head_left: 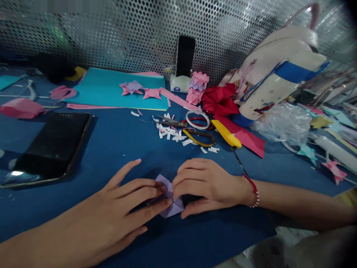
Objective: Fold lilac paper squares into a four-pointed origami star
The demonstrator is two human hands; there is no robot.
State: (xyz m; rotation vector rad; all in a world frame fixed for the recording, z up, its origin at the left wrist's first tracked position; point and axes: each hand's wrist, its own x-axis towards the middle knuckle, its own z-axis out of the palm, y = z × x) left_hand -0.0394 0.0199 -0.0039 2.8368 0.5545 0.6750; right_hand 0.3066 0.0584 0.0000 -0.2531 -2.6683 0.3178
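I saw the purple paper point(174, 208) on the blue table point(108, 147) between the left hand point(122, 206), fingers spread and touching it, and the right hand point(208, 182), curled over its right side, grasp unclear

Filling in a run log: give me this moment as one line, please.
left hand: touching lilac paper | right hand: touching same paper | scissors: beside white scraps | propped phone: before perforated panel

No txt, nos. or brand names legible; blue logo point(177, 89) on white pack point(183, 83) at back of tabletop point(111, 145) too sm. to read.
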